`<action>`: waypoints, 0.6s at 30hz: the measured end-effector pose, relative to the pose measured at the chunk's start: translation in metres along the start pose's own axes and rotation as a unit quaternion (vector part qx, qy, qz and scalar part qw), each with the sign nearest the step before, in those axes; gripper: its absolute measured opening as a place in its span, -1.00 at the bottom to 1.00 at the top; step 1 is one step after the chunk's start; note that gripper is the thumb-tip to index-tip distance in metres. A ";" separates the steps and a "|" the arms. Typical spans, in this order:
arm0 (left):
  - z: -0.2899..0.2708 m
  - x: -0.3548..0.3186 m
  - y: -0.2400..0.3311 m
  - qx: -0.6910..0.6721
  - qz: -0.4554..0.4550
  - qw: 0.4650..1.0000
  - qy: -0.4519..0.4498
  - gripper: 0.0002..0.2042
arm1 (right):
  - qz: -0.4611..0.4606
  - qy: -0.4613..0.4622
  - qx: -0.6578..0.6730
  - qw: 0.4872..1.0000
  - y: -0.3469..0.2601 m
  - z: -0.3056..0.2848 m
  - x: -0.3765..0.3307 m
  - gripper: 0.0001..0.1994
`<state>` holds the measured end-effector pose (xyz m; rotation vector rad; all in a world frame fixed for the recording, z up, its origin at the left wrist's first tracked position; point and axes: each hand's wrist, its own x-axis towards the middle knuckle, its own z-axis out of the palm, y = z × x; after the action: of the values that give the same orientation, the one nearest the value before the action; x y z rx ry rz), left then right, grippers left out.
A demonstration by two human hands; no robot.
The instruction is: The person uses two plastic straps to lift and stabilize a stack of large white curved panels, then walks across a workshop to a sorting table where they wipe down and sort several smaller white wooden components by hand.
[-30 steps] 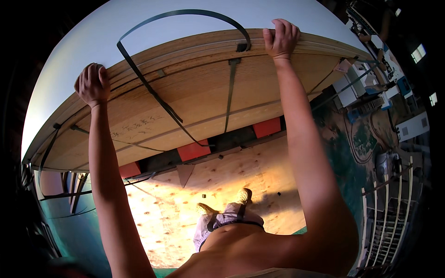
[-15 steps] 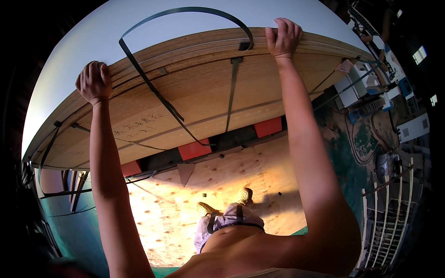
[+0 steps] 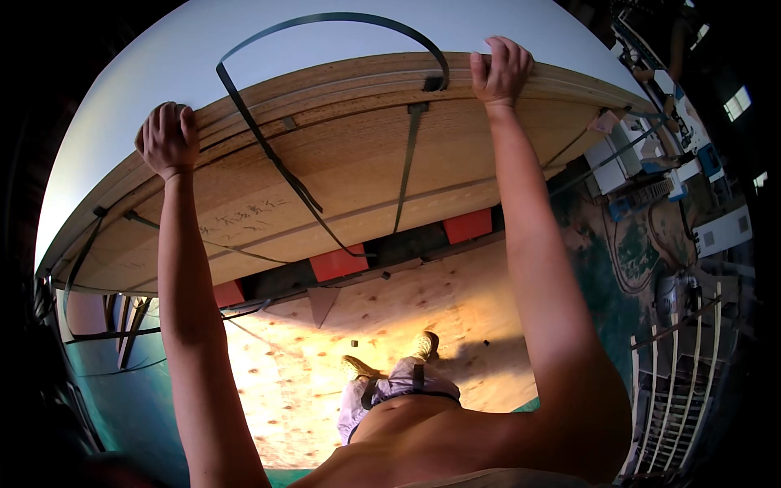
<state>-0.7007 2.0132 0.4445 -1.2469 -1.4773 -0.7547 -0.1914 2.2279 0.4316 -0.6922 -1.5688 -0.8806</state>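
Observation:
A tall stack of wooden boards [image 3: 342, 195] stands in front of me, its top board [image 3: 309, 49] white on the upper face. At the left of the near edge, my left hand [image 3: 168, 141] is closed over the rim of the top board. Farther right, my right hand [image 3: 503, 73] grips the same rim, fingers on the white face. Between them a loose dark green strap [image 3: 342, 16] arches above the top board and trails down the stack's side. How many boards my fingers clasp is hidden.
Red blocks [image 3: 338, 264] show under the stack. My shoes [image 3: 425, 346] are on a plywood sheet [image 3: 293, 390] with small dark bits on it. Other straps [image 3: 409, 163] cross the stack. On the right are a slatted rack [image 3: 679, 382] and white machinery [image 3: 618, 154].
Both hands keep their hold on the board's rim. The whole view has tilted slightly, and the stack and strap have hardly shifted otherwise.

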 end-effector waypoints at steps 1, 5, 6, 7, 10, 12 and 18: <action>0.001 -0.002 -0.001 0.003 -0.002 1.000 0.003 -0.69 | 0.002 -0.001 0.002 1.000 -0.002 0.000 -0.001 -0.61; 0.001 -0.007 -0.003 0.026 -0.027 0.999 0.000 -0.69 | 0.000 -0.001 0.008 1.000 -0.005 -0.004 0.002 -0.61; 0.002 -0.007 -0.001 0.025 -0.032 0.999 -0.003 -0.68 | 0.003 -0.005 0.003 1.000 -0.003 -0.004 0.001 -0.61; 0.002 -0.007 0.000 0.026 -0.037 0.999 -0.007 -0.68 | 0.006 -0.009 -0.001 1.000 -0.002 -0.004 0.001 -0.61; -0.001 -0.007 0.002 0.032 -0.041 0.999 -0.013 -0.73 | 0.008 -0.009 0.000 1.000 -0.002 -0.003 0.000 -0.61; -0.004 -0.007 0.001 0.029 -0.036 0.999 -0.010 -0.73 | 0.006 -0.007 0.005 1.000 -0.006 0.001 0.000 -0.61; -0.002 -0.002 0.007 0.012 -0.030 0.999 0.010 -0.70 | 0.013 -0.031 -0.010 0.999 -0.001 -0.009 0.000 -0.63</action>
<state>-0.6935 2.0130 0.4418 -1.1781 -1.5086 -0.7843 -0.1875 2.2194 0.4323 -0.7596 -1.6049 -0.8639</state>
